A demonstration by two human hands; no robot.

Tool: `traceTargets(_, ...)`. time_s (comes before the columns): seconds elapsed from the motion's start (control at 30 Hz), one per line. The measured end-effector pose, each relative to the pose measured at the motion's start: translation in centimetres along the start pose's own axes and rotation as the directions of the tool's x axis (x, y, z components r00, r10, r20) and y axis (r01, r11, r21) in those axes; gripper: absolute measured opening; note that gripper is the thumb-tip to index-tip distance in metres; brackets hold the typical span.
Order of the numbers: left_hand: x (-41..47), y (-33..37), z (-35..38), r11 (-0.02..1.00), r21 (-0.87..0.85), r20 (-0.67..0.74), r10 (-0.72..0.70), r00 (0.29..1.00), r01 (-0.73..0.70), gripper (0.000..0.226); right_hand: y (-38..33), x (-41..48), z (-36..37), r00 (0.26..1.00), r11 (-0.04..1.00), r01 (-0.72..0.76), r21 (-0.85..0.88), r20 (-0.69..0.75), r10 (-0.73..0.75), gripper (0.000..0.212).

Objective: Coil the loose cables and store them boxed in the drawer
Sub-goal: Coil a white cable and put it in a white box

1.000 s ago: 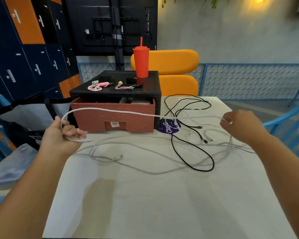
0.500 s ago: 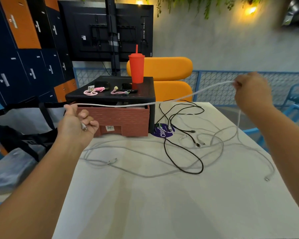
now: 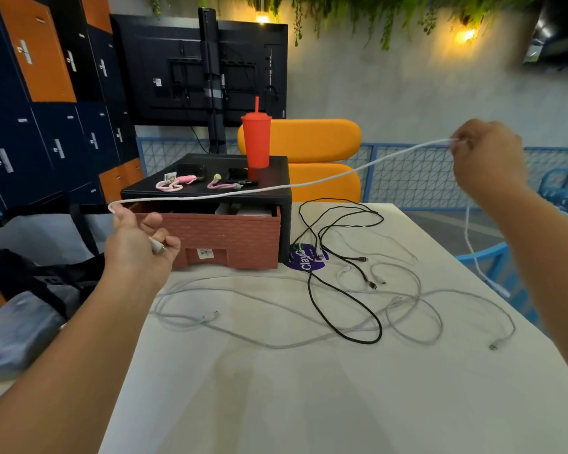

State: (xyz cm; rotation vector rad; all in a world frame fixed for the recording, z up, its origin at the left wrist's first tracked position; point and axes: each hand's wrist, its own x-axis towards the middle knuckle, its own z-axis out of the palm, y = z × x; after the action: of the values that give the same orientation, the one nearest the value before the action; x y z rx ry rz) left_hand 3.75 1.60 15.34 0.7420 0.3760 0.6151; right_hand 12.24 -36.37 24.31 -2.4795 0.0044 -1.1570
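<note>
A white cable (image 3: pixel 309 183) stretches taut through the air between my hands. My left hand (image 3: pixel 138 244) grips one end, its plug poking out by my fingers, in front of the brick-patterned drawer (image 3: pixel 230 231). My right hand (image 3: pixel 486 155) pinches the cable high at the right, and the rest hangs down past the table edge. A black cable (image 3: pixel 341 309) and several grey-white cables (image 3: pixel 263 332) lie tangled on the white table (image 3: pixel 309 404). The drawer sits slightly pulled out of a black cabinet (image 3: pixel 282 191).
A red tumbler with a straw (image 3: pixel 256 139), pink cable ties (image 3: pixel 174 183) and small dark items stand on the cabinet top. A purple round sticker (image 3: pixel 305 260) lies beside the drawer. Blue chairs flank the table; an orange seat (image 3: pixel 318 158) is behind it.
My right hand has risen from table height to well above it and swung right, drawing the white cable out straight. My left hand has moved toward the drawer front. My view has tilted upward.
</note>
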Motion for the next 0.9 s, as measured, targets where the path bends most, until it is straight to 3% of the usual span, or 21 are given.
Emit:
traceTargets(0.13,-0.6,-0.3,0.6,0.986,0.123,0.018,0.111,0.994,-0.112,0.037,-2.1,1.6,-1.1,0.983,0.974,0.163,0.155,-0.113,-0.146,0.022)
traceTargets(0.33,-2.4,-0.6,2.0,0.866,0.315,0.275,0.309,0.911,-0.388,0.041,-5.2,3.0,-1.7,0.977,0.899,0.212,0.384,-0.114,-0.181,0.025)
traceTargets(0.4,-2.7,-0.5,2.5,0.846,0.321,0.337,0.319,0.886,-0.426,0.040,-5.1,2.2,-0.2,0.986,0.885,0.157,0.437,-0.014,-0.168,0.022)
traceTargets(0.47,-3.1,-0.7,2.8,0.846,0.315,0.372,0.306,0.876,-0.430,0.037,-4.6,0.4,1.9,0.967,0.896,0.087,0.436,0.180,-0.182,0.020)
traceTargets(0.57,-3.8,-1.2,3.0,0.837,0.331,0.419,0.284,0.862,-0.436,0.030,-3.9,-4.6,5.7,0.797,0.930,0.038,0.366,0.551,-0.249,0.026)
traceTargets(0.63,-4.4,-1.7,2.9,0.803,0.378,0.451,0.275,0.849,-0.461,0.037,-3.5,-8.8,8.3,0.674,0.936,-0.016,0.351,0.696,-0.249,0.036)
traceTargets(0.7,-4.9,-2.2,2.5,0.758,0.424,0.493,0.266,0.828,-0.496,0.041,-3.3,-12.6,10.6,0.622,0.933,-0.078,0.353,0.748,-0.231,0.038)
traceTargets(0.8,-5.5,-2.8,2.1,0.704,0.478,0.560,0.216,0.800,-0.525,0.040,-3.6,-16.3,12.7,0.607,0.928,-0.153,0.339,0.773,-0.183,0.032)
traceTargets(0.9,-5.9,-3.2,1.9,0.666,0.543,0.587,0.135,0.798,-0.512,0.036,-3.6,-17.7,13.3,0.635,0.945,-0.204,0.254,0.769,-0.070,0.031)
